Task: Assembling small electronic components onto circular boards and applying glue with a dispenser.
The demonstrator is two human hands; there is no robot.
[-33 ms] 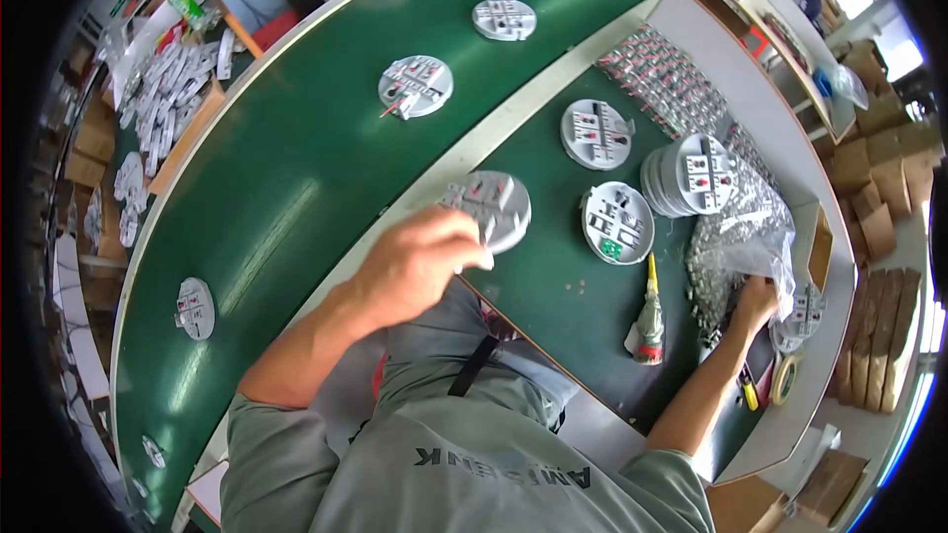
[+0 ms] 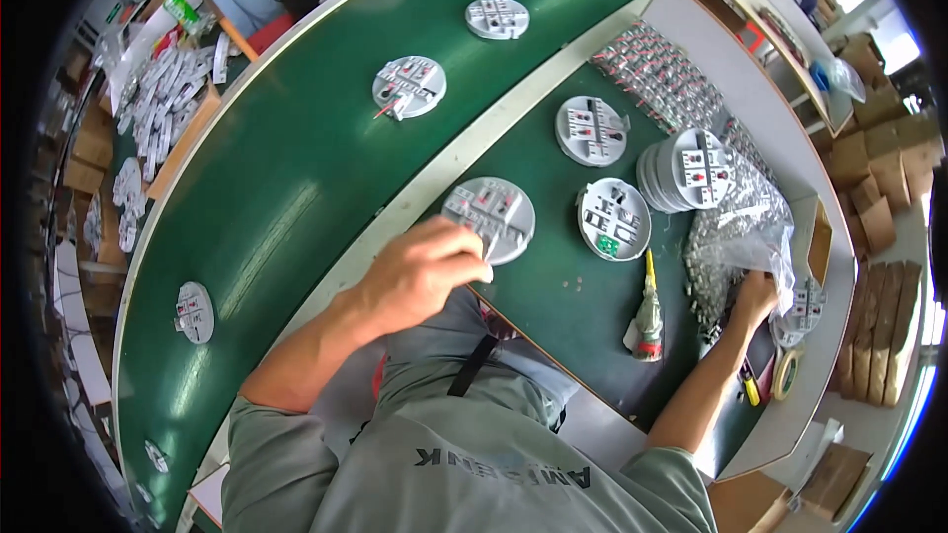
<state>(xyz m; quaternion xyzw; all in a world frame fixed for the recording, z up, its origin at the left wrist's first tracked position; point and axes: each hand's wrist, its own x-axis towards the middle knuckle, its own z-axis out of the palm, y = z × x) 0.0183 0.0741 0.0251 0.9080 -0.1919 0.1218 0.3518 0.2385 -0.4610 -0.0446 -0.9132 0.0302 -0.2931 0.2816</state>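
My left hand [image 2: 423, 271] is closed in a pinch at the near edge of a round grey plastic housing [image 2: 504, 199] with small red and black fittings on its face. It is held tilted over the inner edge of the bench. At the right, my right hand [image 2: 756, 296] reaches in beside a clear plastic bag [image 2: 765, 259] and a heap of small metal parts [image 2: 703, 281]; its fingertips are hidden. Between the hands lie a yellow-tipped electric screwdriver [image 2: 648, 321] and a round white housing [image 2: 614, 220] with a green piece in it.
A stack of round housings [image 2: 697, 168] and another single housing [image 2: 592, 130] stand on the bench, near rows of small red-and-clear parts [image 2: 657, 74]. More housings [image 2: 409, 87] lie on the curved green belt [image 2: 286, 168]. A tape roll [image 2: 785, 373] lies at the right wall.
The housing in my left hand has lowered slightly and shows more of its face. My right hand stays by the bag. The whole view has shifted a little.
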